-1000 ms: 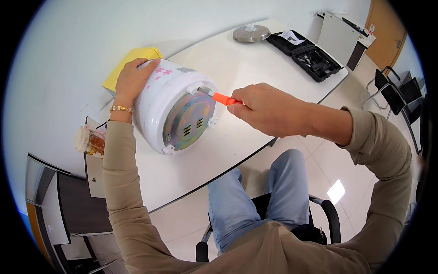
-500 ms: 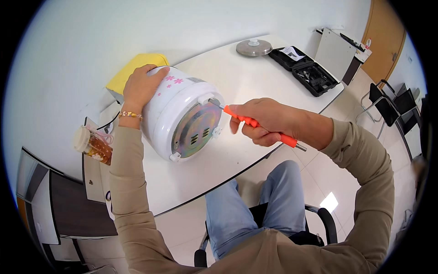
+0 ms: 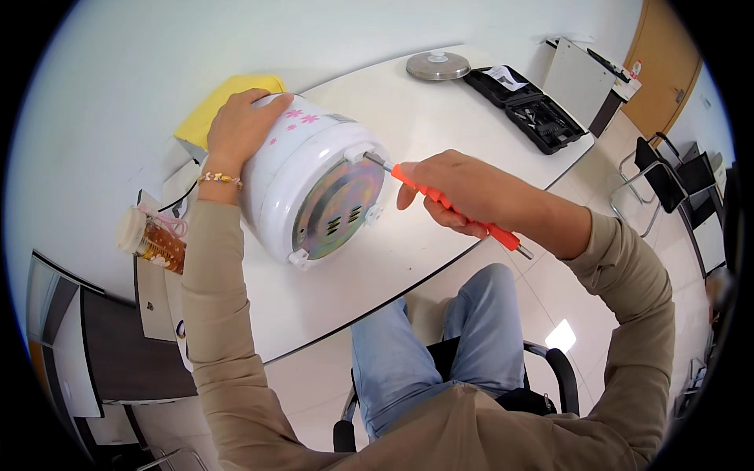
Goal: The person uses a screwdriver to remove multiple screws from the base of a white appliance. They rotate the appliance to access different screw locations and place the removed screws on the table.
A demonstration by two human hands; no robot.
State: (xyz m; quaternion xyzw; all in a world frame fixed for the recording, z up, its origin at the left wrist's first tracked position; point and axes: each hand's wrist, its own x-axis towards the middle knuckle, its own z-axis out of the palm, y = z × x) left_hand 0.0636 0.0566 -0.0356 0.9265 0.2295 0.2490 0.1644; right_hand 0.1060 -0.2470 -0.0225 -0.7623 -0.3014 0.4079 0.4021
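Note:
A white rice cooker (image 3: 275,184) with pink flower prints lies tipped on its side on the table, its round metal base plate (image 3: 320,224) facing me. My left hand (image 3: 245,129) wraps over the upper side of the cooker and grips it. In my right hand (image 3: 463,188) is a screwdriver (image 3: 402,173) with an orange handle, held in closed fingers. Its metal shaft reaches the white foot at the top edge of the base; the tip itself is hidden there. Another white foot (image 3: 298,258) shows at the lower edge of the base.
On the white table (image 3: 393,271), a steel lid (image 3: 437,67) and an open black tool case (image 3: 542,122) lie at the back right. Behind the cooker sits a yellow box-like thing (image 3: 208,110). A bottle (image 3: 161,243) stands left of my forearm. Black chairs (image 3: 656,177) stand far right.
My right hand has turned a little around the screwdriver, and the handle now slopes down more steeply. The shaft stays at the same foot. My left hand keeps its hold on the cooker.

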